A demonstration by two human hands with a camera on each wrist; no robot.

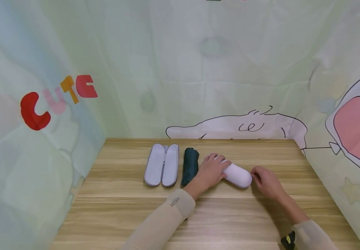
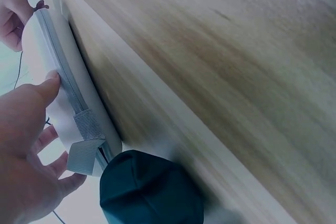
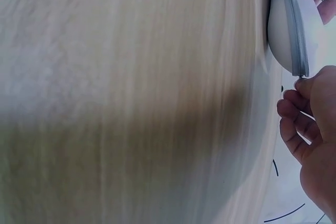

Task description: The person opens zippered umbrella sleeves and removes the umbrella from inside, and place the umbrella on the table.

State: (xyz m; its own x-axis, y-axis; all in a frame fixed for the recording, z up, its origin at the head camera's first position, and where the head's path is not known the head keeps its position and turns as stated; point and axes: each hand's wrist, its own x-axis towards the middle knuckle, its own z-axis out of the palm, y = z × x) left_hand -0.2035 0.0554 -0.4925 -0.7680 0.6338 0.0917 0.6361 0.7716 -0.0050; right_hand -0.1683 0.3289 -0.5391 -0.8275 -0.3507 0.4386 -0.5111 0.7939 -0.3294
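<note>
A pale lilac zippered hard case (image 1: 237,175) lies closed and slanted on the table. My left hand (image 1: 211,170) grips its far-left end, thumb on one side and fingers over the other. In the left wrist view, a grey zipper (image 2: 59,59) runs along the case's side, and a ribbed grey strap (image 2: 86,148) sits at the end near my left hand. My right hand (image 1: 267,181) is at the opposite end, where thumb and forefinger pinch the zipper pull (image 3: 301,78). Most of the pull is hidden by the fingertips.
Left of my left hand lies a dark green fabric roll (image 1: 190,167). Farther left, a second lilac case (image 1: 155,166) lies spread open, its two halves side by side. The wooden table (image 1: 120,208) meets a printed cloth backdrop (image 1: 130,104) at the back and sides.
</note>
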